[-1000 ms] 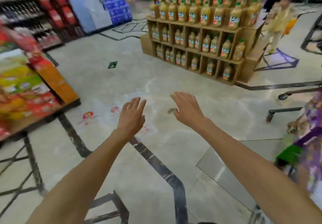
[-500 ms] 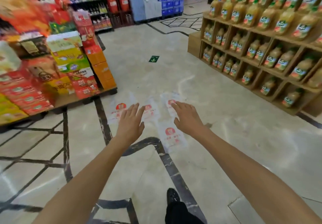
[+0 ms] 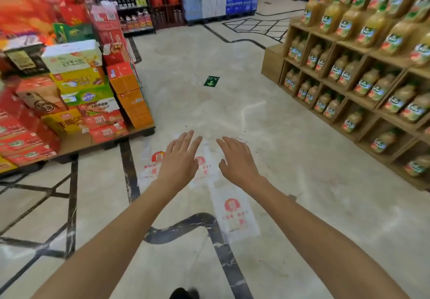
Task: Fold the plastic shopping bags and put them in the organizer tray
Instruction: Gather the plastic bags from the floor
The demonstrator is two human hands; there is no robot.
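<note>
Still at the very start, I'd say: nothing folded, and no organizer tray anywhere that I can see. The floor (image 3: 290, 159) is wide marble aisle, with a tall juice bottle rack (image 3: 363, 70) on the right and a pallet of snack boxes (image 3: 76, 98) on the left, so there's room enough. The plastic shopping bags (image 3: 232, 215) lie flat on the floor in the middle, a few overlapping, one nearer than the rest. Both arms reach out over them: left hand (image 3: 179, 161) and right hand (image 3: 237, 161) with fingers spread and relaxed, holding nothing. Next move probably needs crouching down and peeling one thin bag off the pile.
</note>
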